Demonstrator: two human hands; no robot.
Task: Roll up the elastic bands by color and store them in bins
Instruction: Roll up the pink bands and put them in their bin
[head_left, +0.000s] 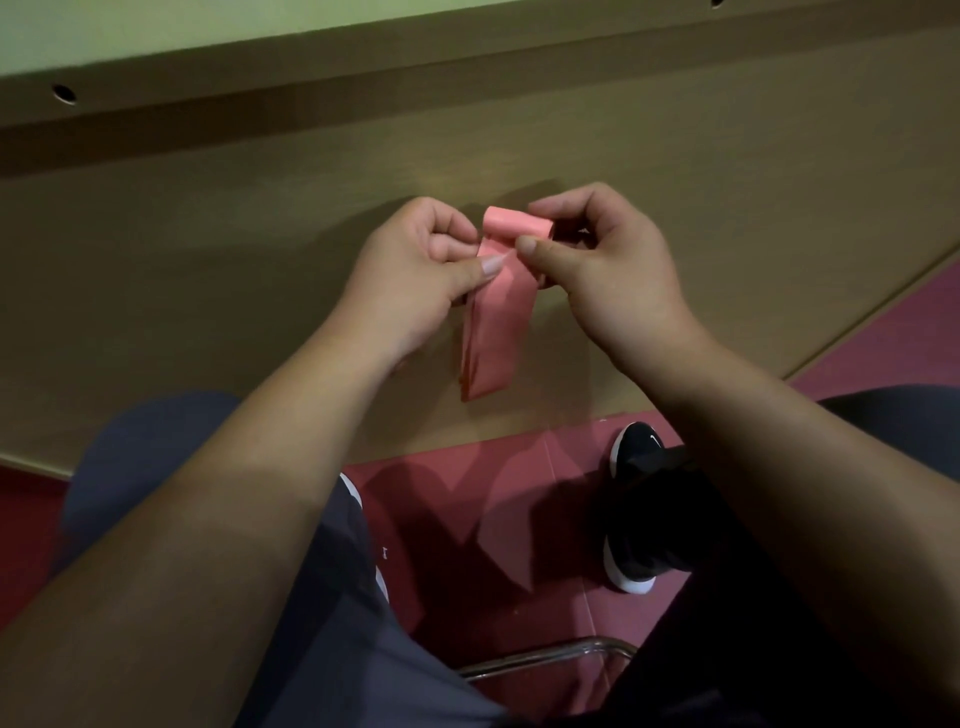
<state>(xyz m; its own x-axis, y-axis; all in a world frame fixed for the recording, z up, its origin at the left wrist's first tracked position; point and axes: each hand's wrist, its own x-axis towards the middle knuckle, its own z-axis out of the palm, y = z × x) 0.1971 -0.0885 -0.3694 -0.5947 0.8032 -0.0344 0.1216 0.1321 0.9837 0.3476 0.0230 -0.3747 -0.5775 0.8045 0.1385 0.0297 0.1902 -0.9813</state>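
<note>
over the near edge of the wooden bench (208, 270), a pink elastic band (493, 338) is held between both hands. the left hand (415, 260) has its grip pinched on the band's left side, thumb pressed against curled fingers. the right hand (597, 260) has its grip pinched on the right side, thumb tip on the band and fingers curled round the folded-over top end. the rest of the band hangs flat toward the person; whether it touches the bench i cannot tell. lower down, a black shoe (636, 499) stands on the red floor (493, 519), near a metal chair rail (545, 657).
</note>
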